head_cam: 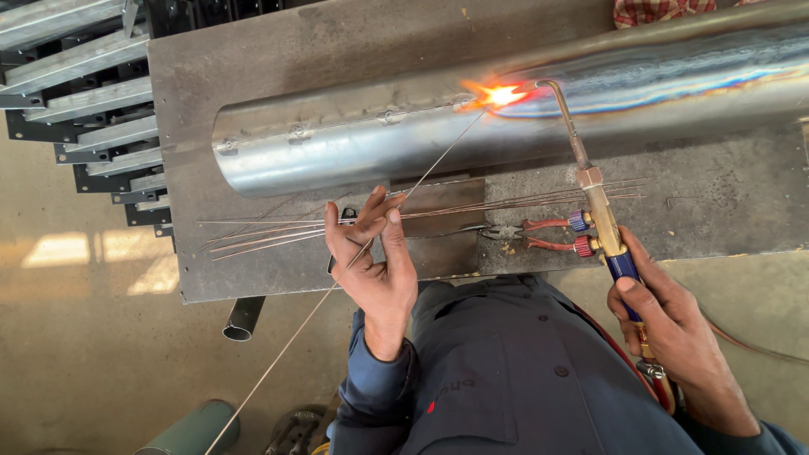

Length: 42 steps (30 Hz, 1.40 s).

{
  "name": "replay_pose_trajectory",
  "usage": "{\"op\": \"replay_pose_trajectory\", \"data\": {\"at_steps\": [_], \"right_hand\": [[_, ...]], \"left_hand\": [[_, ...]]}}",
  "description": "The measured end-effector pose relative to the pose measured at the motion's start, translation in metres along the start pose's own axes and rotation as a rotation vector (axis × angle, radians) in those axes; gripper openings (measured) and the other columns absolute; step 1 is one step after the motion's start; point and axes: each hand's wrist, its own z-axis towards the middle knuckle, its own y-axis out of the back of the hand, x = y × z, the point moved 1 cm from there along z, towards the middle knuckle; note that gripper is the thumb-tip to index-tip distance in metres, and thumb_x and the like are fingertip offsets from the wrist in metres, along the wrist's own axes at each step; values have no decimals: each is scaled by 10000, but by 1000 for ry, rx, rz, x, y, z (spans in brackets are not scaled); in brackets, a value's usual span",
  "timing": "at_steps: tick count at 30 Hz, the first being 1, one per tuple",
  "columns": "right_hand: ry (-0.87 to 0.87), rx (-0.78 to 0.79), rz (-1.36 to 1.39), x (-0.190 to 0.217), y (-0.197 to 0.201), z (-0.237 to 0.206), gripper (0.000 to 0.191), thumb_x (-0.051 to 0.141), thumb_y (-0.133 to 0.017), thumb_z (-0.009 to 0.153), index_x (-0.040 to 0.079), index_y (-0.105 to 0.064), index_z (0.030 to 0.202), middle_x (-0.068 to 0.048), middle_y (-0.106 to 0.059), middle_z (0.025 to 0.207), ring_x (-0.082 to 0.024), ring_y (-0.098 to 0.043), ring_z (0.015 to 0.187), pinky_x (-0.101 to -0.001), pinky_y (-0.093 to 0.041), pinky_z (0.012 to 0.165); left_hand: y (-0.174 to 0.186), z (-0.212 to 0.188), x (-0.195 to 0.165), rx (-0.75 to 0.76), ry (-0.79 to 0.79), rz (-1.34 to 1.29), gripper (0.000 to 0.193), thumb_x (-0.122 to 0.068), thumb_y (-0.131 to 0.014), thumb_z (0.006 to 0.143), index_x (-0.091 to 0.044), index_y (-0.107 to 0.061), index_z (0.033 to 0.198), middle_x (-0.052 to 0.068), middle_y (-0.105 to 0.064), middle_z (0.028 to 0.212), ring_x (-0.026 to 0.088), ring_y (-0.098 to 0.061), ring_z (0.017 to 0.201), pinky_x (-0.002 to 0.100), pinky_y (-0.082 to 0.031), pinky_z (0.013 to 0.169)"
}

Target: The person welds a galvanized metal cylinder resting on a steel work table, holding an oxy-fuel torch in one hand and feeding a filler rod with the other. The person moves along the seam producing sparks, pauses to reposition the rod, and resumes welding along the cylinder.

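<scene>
Left hand (375,253) fingers pinch thin filler rod (362,251), tip lost in flame glare on steel tube (354,143) upper centre. Right hand (670,324) fingers wrapped round torch (602,223) handle lower right; tube cut off at right edge, rod end leaves frame bottom

Thin filler rod (371,244) and brass torch (590,181) meet at the glowing pipe seam (497,95).

I see my bare left hand (375,253) and bare right hand (674,324), no gloves or rings. Behind the fingers, past each wrist, dark blue long cloth sleeves (375,379); matching dark blue buttoned work shirt (514,371) with small red chest mark.
</scene>
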Motion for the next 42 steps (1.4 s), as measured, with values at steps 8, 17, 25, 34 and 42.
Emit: {"op": "replay_pose_trajectory", "data": {"at_steps": [8,17,25,34,42], "right_hand": [[7,-1,-15,2,-1,1,656,215,-491,991,230,-393,1639,-56,-483,714,-124,-420,481,-283,-393,432],[6,7,-26,5,-3,1,652,219,-488,991,245,-397,1636,-54,-476,710,-125,-421,479,-286,-390,429],[2,10,-9,3,-3,2,651,201,-486,992,245,-400,1636,-52,-473,711,-116,-411,486,-280,-389,428],[4,14,-10,4,-3,2,655,207,-487,994,239,-390,1641,-53,-474,711,-114,-415,496,-280,-393,426],[14,22,-1,5,-5,1,655,197,-483,992,234,-388,1638,-51,-474,712,-111,-412,495,-278,-394,426]], "left_hand": [[0,2,0,11,-4,-1,122,-30,-642,1042,-72,-529,1027,100,-794,1042,296,-721,1251,518,-150,1335],[-1,2,3,0,-10,-16,159,-25,-647,1043,-76,-498,1021,97,-793,1039,283,-723,1248,516,-149,1336],[-1,2,2,0,-11,4,165,-18,-648,1036,-83,-498,1018,103,-794,1044,290,-723,1243,524,-157,1330],[0,2,3,-6,-6,9,156,-20,-640,1041,-82,-498,1020,94,-795,1033,294,-722,1248,524,-151,1333],[1,1,4,-2,-1,5,145,-25,-638,1042,-81,-507,1019,92,-793,1037,294,-723,1251,526,-148,1335]]}}
